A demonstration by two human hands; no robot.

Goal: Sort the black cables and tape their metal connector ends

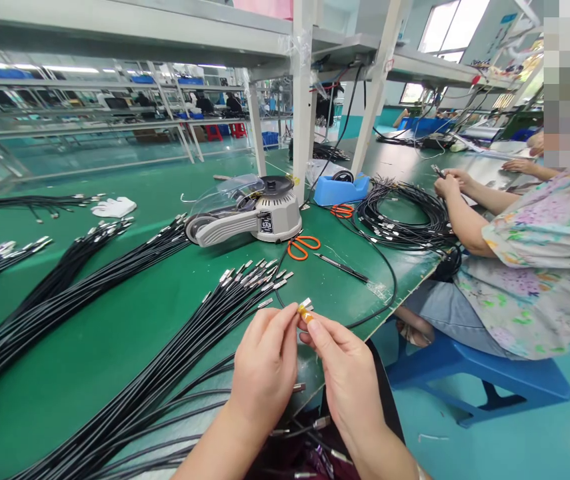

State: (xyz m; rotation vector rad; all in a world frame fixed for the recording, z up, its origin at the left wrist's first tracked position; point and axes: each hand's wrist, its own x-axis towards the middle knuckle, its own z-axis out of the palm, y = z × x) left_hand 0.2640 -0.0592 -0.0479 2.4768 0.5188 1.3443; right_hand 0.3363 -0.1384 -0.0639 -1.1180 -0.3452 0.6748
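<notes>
Both my hands meet at the front edge of the green table, around one metal cable connector [306,304] with a strip of amber tape [307,315] on it. My left hand [265,357] is closed, its thumb and forefinger pinching the connector's near side. My right hand [349,367] is closed too, with the thumb pressed along the tape. My fingers hide most of the cable behind the connector. Just left of them lies a bundle of black cables [185,340] with silver connector ends. Several loose cable ends [322,423] hang below my wrists.
A grey tape dispenser machine [277,217] stands mid-table, with orange-handled scissors [305,247] and a black pen-like tool [342,268] before it. Behind are a blue tape holder [342,190] and coiled cables [405,213]. A co-worker [529,267] sits at right on a blue stool [485,373].
</notes>
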